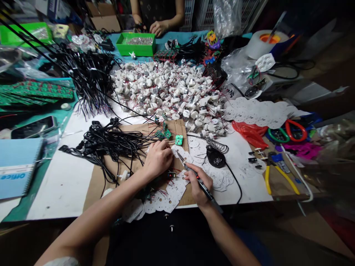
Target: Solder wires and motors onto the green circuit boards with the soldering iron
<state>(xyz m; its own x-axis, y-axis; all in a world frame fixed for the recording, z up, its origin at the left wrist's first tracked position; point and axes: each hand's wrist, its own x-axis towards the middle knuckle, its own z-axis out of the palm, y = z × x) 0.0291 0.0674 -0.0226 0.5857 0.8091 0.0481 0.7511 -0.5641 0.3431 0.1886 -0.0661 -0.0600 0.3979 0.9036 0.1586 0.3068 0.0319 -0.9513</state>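
In my right hand (198, 183) is a soldering iron (208, 195), held like a pen with a small red light on its grip and its tip pointing up and left. My left hand (158, 157) is closed just left of the tip, over the cardboard (124, 128); whatever its fingers pinch is hidden. Right beyond those fingers lies a small green circuit board (179, 139), with several more boards (166, 133) behind. Black cables (108, 142) with plugs are bundled to the left. White perforated discs (169, 195) lie under and between my hands.
A heap of white motor-like parts with red wires (172, 92) fills the middle. On the right are an iron stand with coil (216, 157), yellow-handled pliers (268, 179) and red-handled scissors (296, 130). A co-worker's hands (158, 28) are behind a green tray (135, 50).
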